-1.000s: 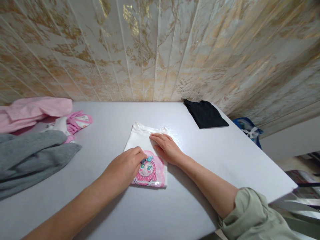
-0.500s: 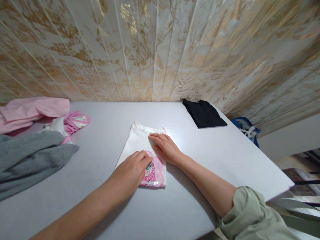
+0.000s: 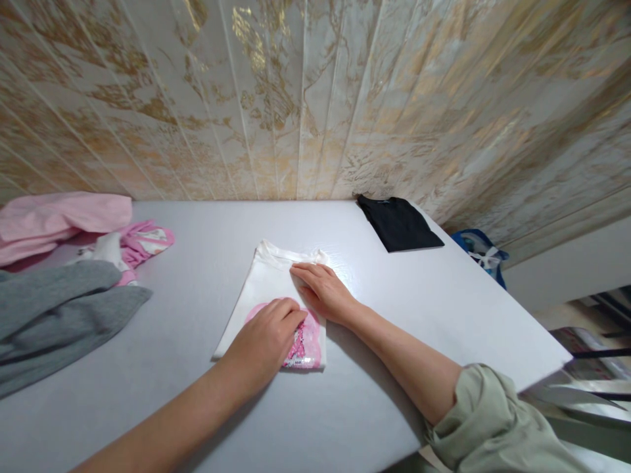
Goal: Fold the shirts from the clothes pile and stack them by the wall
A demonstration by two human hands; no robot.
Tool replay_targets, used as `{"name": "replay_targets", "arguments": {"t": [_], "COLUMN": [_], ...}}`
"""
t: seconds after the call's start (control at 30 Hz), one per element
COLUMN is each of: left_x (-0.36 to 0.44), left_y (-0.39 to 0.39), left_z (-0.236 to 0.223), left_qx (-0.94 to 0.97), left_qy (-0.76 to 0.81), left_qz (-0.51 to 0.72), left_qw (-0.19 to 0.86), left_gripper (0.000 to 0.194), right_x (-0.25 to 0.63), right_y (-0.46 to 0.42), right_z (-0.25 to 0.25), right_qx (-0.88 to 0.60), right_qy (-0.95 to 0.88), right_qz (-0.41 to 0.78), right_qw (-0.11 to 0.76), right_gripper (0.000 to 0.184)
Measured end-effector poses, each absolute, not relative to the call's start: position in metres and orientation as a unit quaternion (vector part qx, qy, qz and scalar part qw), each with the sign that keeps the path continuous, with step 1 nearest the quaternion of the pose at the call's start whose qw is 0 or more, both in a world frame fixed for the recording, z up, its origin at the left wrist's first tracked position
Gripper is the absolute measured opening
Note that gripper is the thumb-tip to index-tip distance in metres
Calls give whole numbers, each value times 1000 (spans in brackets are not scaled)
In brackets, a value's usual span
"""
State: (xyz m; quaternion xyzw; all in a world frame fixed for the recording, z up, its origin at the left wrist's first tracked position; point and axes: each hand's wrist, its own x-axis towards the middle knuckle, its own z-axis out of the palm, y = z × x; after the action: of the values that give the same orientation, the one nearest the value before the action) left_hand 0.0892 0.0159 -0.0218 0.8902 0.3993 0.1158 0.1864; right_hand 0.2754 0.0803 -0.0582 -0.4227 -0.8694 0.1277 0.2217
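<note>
A folded white T-shirt [image 3: 256, 284] lies flat on the table, its neckline away from me. Its front carries a pink print with sequins [image 3: 300, 348], partly covered by my left hand [image 3: 269, 335]. That hand rests palm down over the print, fingers slightly bent and holding nothing, with the fingertips partly hidden. Further up, my right hand [image 3: 323, 292] lies flat across the shirt's right side below the collar, fingers extended.
A folded black shirt [image 3: 401, 225] lies at the table's back right. On the left are a grey garment [image 3: 59, 315], a pink garment [image 3: 64, 217] and a bunched pink-and-white one [image 3: 142, 243]. A patterned wall borders the white table [image 3: 162, 381]; a blue bag [image 3: 478, 253] sits beyond its right edge.
My left hand has slid slightly right over the print, uncovering the shirt's lower left corner. My right hand stays in place on the shirt. The view has shifted slightly.
</note>
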Motion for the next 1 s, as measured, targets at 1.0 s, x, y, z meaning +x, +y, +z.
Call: {"name": "replay_targets", "arguments": {"t": [1.0], "left_x": [99], "left_y": [13], "left_z": [-26], "left_qx": [883], "left_qy": [399], "left_qz": [113], "left_qw": [219], "left_gripper": [27], "right_x": [274], "right_y": [80], "right_z": [-57], "right_qx": [-425], "right_qy": [-867], "right_qz": [127], "right_qw": [228], "right_gripper": [46]}}
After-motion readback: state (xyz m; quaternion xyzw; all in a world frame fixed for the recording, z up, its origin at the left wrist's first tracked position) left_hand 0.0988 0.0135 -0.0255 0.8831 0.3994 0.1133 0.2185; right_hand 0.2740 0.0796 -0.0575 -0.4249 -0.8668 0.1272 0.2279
